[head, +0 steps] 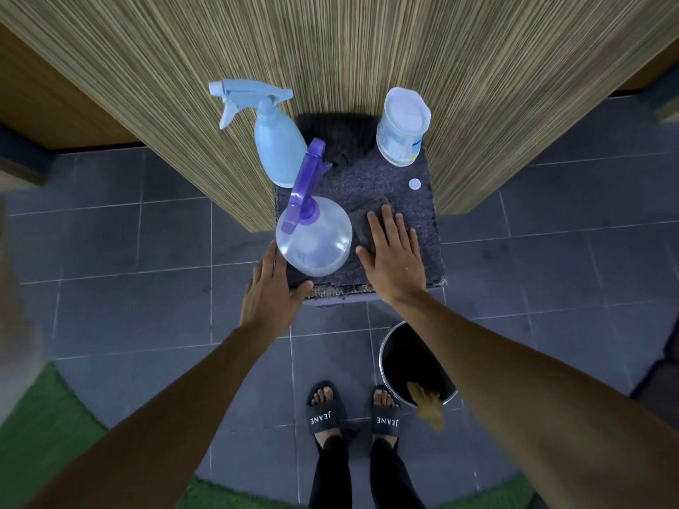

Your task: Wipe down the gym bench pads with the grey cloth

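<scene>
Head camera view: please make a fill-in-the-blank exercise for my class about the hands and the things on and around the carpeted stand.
The right hand lies flat on the grey cloth, to the ____ of the clear spray bottle. That bottle, beside the left hand, has a ____ trigger. The bucket stands on the tiled ____.
Missing words: right; purple; floor.

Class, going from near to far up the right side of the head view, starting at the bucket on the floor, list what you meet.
Near to far: bucket → right hand → small white cap → white tub.
</scene>
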`<state>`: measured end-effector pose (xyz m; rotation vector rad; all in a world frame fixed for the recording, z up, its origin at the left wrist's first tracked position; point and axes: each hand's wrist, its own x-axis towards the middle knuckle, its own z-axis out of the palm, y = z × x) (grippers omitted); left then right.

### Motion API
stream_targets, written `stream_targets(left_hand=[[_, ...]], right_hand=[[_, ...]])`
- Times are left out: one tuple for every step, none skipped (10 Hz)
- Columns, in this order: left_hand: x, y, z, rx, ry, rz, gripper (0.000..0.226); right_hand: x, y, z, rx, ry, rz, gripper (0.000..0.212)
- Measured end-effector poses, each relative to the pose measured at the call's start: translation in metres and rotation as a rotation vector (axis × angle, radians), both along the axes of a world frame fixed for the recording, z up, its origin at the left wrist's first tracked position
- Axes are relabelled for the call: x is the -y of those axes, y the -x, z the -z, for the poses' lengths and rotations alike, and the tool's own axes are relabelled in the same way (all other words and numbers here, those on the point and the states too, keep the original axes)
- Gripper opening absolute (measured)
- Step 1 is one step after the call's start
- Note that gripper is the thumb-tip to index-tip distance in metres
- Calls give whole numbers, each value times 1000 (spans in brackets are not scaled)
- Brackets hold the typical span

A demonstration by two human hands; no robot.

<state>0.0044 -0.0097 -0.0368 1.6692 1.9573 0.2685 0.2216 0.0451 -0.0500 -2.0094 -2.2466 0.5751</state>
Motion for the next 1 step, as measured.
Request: stream_targets(left_hand=[[-1,-1,-34,-137,24,23,76]], right_hand=[[-1,-10,-41,-115,125,46,58]])
